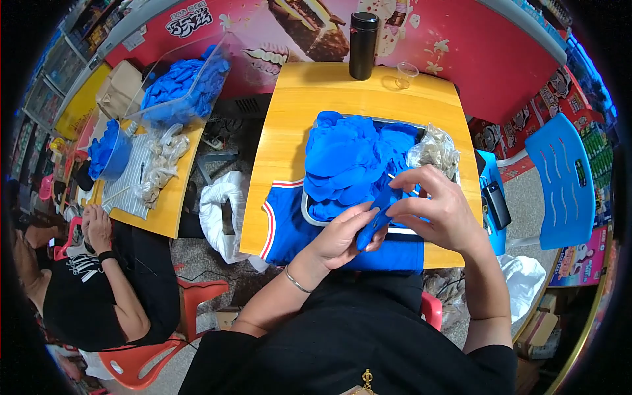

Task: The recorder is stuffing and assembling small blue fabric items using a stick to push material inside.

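My left hand (345, 237) pinches a small, flat blue piece (373, 228) that looks like soft sheet material, held over the near edge of the tray. My right hand (438, 204) has its thumb and index finger curled at the upper end of the same piece. A thin pale tip (392, 176) shows by the right fingertips; what it belongs to is hidden. Behind my hands, a heap of similar rounded blue pieces (339, 155) fills a grey-rimmed tray (305, 205). Beneath the tray's near side lies a blue garment (283, 214) with red-and-white trim.
A clear bag of brownish bits (434, 150) rests at the tray's right. Farther back stand a black flask (363, 46) and a clear cup (407, 74). At left, another person (92, 289) sits by a table holding a blue bowl (122, 158). A blue chair (563, 178) stands right.
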The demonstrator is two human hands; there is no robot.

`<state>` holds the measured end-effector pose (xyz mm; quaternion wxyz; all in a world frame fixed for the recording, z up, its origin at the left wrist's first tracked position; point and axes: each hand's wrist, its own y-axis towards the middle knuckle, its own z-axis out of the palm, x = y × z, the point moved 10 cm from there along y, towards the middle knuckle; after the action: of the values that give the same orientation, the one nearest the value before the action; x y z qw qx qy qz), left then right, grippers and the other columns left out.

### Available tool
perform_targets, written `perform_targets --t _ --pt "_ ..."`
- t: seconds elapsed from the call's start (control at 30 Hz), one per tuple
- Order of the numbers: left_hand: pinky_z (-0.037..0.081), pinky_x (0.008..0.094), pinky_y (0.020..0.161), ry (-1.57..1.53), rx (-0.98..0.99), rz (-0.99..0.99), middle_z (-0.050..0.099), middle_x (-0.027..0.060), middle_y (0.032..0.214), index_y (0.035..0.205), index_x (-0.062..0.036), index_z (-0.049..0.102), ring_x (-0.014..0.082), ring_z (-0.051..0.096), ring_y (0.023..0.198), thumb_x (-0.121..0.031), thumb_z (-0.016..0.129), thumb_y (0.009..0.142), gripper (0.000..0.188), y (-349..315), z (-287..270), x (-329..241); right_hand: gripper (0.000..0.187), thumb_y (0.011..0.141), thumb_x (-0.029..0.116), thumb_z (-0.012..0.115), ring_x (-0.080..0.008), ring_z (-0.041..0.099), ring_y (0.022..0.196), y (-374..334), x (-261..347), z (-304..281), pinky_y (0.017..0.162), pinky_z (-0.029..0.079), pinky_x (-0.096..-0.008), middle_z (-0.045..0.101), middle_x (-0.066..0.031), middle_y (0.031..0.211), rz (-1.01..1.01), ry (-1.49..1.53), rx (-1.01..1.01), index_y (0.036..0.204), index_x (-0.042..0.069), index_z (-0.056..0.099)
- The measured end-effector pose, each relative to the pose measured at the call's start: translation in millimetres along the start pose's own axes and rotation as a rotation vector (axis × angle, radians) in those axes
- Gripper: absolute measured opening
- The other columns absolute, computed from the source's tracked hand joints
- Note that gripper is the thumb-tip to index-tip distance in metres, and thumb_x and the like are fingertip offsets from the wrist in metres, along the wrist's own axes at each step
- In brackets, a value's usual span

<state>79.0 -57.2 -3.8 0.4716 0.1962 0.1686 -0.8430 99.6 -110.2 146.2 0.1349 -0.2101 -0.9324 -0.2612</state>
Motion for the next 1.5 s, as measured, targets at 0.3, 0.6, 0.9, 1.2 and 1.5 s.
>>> perform_targets --t 0.3,0.6,0.9,1.2,1.5 --pt "0.038 0.0256 0.055 0.057 0.082 -0.071 0.051 0.0066 0.072 0.103 -0.0031 0.05 0.0136 0.047 0.061 -0.026 0.038 0.099 0.026 -9 2 0 0.016 0.07 0.016 0.061 -0.0178 0.055 0.084 0 26 8 0.065 0.048 -0.0289 0.053 -0.0008 0.086 -0.187 -0.314 0.108 0.086 0.017 0.057" --pt "0.039 0.0253 0.057 0.092 0.161 -0.142 0.05 0.0062 0.076 0.116 -0.004 0.046 0.0146 0.049 0.066 -0.03 0.039 0.098 0.032 -13 9 1 0.013 0.069 0.017 0.06 -0.0182 0.054 0.082 -1 35 14 0.065 0.045 -0.0296 0.05 -0.0022 0.079 -0.201 -0.354 0.218 0.081 0.012 0.055" --pt "0.046 0.033 0.083 1.17 -0.011 0.597 0.049 0.0124 0.117 0.107 -0.0087 0.057 0.0225 0.053 0.104 -0.007 0.078 0.067 0.046 -28 44 -62 0.014 0.069 0.012 0.059 -0.0208 0.054 0.08 -3 26 1 0.067 0.047 -0.0322 0.05 -0.0054 0.079 -0.075 -0.269 0.175 0.083 0.009 0.057" --pt "0.051 0.0306 0.063 1.65 0.064 0.925 0.056 0.0131 0.101 0.091 -0.0032 0.058 0.0251 0.061 0.078 -0.002 0.072 0.07 0.025 -39 90 -67 0.012 0.068 0.012 0.059 -0.0197 0.054 0.079 -9 27 -7 0.067 0.046 -0.0307 0.05 -0.0043 0.079 -0.064 -0.323 0.144 0.08 0.009 0.057" --pt "0.05 0.0324 0.064 1.942 0.152 0.791 0.054 0.0112 0.09 0.085 -0.0009 0.056 0.0257 0.059 0.078 -0.006 0.067 0.075 0.016 -40 118 -67 0.013 0.067 0.017 0.062 -0.0199 0.054 0.087 -11 39 -7 0.076 0.045 -0.0326 0.052 -0.0044 0.083 -0.147 -0.46 0.135 0.076 0.008 0.058"
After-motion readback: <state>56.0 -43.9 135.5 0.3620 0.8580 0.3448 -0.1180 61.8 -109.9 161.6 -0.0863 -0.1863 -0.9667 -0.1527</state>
